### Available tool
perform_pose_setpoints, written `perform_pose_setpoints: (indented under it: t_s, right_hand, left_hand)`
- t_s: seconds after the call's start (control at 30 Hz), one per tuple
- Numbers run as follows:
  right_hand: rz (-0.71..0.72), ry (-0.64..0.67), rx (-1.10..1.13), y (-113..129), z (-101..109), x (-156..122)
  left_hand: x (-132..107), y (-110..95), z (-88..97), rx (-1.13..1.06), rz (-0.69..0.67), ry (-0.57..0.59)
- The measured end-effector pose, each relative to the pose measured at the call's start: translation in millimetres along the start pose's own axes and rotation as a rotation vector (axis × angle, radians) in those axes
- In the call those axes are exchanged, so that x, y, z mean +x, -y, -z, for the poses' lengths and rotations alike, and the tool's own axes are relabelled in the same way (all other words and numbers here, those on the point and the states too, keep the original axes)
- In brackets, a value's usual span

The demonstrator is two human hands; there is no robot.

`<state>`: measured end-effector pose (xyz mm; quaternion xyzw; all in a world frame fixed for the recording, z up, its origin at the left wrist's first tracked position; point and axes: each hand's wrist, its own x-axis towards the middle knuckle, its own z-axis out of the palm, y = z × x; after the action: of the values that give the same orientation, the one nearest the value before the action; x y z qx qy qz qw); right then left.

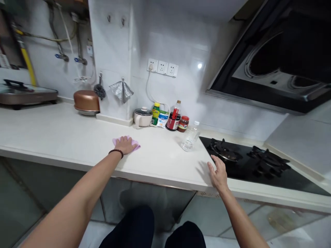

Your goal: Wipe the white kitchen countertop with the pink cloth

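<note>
My left hand [125,145] presses down on a pink-purple cleaning cloth [136,146] that lies on the white countertop [77,137]. The cloth's edges show on both sides of the fingers, and a dark beaded bracelet circles the wrist. Over the counter's front part, beside the left edge of the black gas stove [248,168], my right hand [218,173] is empty with thumb and fingers apart. A clear plastic bottle [190,137] with a white cap stands on the counter, beyond my right hand and to its left.
Along the wall stand a cream lidded pot [143,117], a green bottle [155,113], a blue-white packet [162,119] and red-labelled jars [183,124]. A copper-coloured pan [86,100] and an electric griddle [26,93] are at the left. A range hood [258,82] overhangs the stove.
</note>
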<state>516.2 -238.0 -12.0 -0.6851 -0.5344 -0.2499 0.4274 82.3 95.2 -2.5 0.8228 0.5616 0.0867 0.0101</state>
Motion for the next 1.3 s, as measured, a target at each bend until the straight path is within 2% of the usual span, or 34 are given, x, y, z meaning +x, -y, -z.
perform_pose_setpoints:
  t_s: [0.07,0.17,0.3,0.53,0.73,0.93,1.1,1.3]
  right_hand:
    - [-0.021,-0.016,-0.050,-17.2,7.1,-15.6]
    - [-0.013,-0.026,-0.078,-26.7,2.3,-26.9]
    - [-0.008,-0.021,-0.081,-30.1,-7.3,-27.5]
    - [-0.044,0.040,-0.089,-36.6,-8.2,-25.3]
    - [-0.046,0.074,-0.092,-29.6,-9.9,-24.1]
    - [-0.067,0.063,-0.089,-27.9,-14.7,-24.7]
    - [-0.090,0.103,-0.107,-34.8,-19.8,-24.4]
    - [-0.075,0.121,-0.133,-37.6,-18.1,-23.0]
  left_hand:
    - [5.7,-0.8,0.0,0.003,0.000,-0.003]
    - [9.3,-3.3,2.3,0.012,-0.004,-0.008]
    - [5.8,-7.3,7.6,0.031,0.003,-0.014]
    - [-4.6,-10.7,6.3,0.020,0.019,-0.011]
    - [-37.9,-15.3,0.7,0.029,-0.075,-0.004]
    - [-73.1,-27.8,3.5,0.072,-0.195,0.053]
    - [-80.4,-59.9,5.7,0.071,-0.219,0.100]
    - [-80.9,-135.6,-2.1,0.002,-0.321,0.126]
